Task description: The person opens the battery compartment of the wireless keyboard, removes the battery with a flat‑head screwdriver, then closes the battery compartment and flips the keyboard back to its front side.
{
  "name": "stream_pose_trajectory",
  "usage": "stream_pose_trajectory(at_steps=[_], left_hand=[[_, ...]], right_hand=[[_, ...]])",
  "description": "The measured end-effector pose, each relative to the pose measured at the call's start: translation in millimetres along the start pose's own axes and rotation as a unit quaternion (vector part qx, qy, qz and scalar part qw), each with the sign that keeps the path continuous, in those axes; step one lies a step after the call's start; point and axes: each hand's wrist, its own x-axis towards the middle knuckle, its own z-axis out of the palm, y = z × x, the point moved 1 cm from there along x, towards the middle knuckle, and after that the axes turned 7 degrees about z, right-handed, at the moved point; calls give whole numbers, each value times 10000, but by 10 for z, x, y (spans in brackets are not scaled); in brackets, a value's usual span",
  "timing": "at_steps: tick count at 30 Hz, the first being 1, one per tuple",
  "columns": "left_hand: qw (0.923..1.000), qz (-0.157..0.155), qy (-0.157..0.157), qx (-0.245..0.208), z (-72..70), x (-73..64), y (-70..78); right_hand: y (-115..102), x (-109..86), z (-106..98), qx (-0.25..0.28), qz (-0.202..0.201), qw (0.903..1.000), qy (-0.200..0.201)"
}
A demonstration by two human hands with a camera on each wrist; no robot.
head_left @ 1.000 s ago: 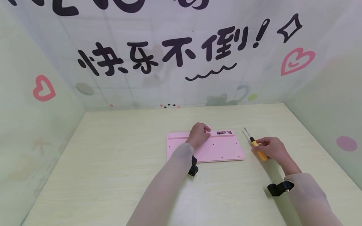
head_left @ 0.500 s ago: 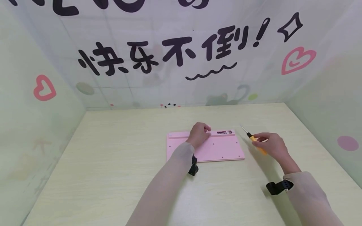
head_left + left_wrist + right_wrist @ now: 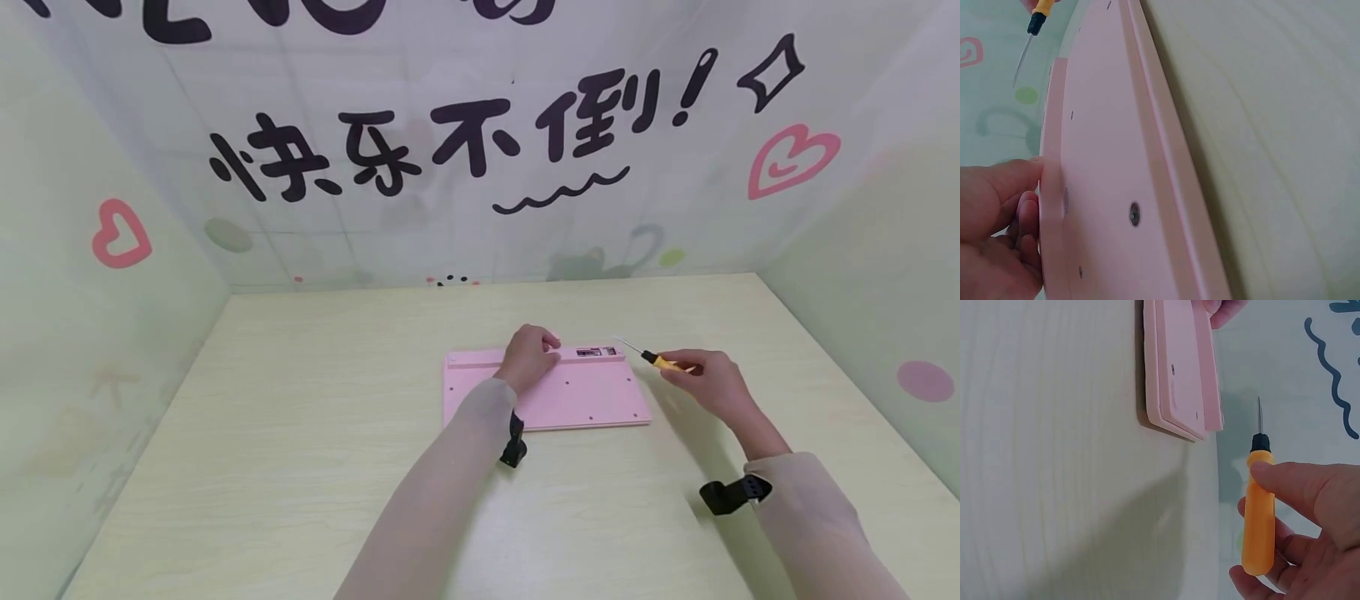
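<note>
A pink keyboard (image 3: 585, 400) lies underside up on the table, with small dark screws in its back and a raised ridge along its far edge. My left hand (image 3: 528, 358) holds it at that ridge with curled fingers; the left wrist view shows the thumb and fingertips (image 3: 1027, 209) against the ridge. To the right, my right hand (image 3: 708, 383) grips a screwdriver (image 3: 1260, 512) by its yellow handle, thumb on one side and fingers on the other. Its thin metal shaft points up and left, with the tip near the keyboard's far right corner, apart from it.
The pale wooden table (image 3: 300, 450) extends around the keyboard. A printed cloth wall (image 3: 450, 242) rises behind, and more walls stand at both sides. A label (image 3: 592, 352) sits on the ridge's right part.
My right hand has lifted the screwdriver off the table and brought it left towards the keyboard's far right corner. The left hand and the keyboard have stayed in place.
</note>
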Motion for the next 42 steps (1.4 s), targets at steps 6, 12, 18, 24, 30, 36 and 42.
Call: stream_pose_trajectory(at_steps=[6, 12, 18, 24, 30, 36, 42], left_hand=[[10000, 1, 9, 2, 1, -4, 5], [10000, -9, 28, -26, 3, -4, 5], [10000, -4, 33, -4, 7, -5, -3], [10000, -3, 41, -30, 5, -3, -6], [10000, -19, 43, -46, 9, -3, 0], [10000, 3, 81, -50, 12, -3, 0], [9999, 23, 79, -60, 16, -1, 3]], right_hand=[[0, 8, 20, 24, -71, 10000, -8], [-18, 25, 36, 93, -76, 9999, 15], [-53, 61, 20, 54, -361, 9993, 81], [-74, 127, -11, -115, -195, 9996, 165], [-101, 171, -37, -202, -168, 9995, 165], [-153, 223, -63, -395, -388, 9983, 156], [-206, 271, -110, -521, -631, 9966, 76]])
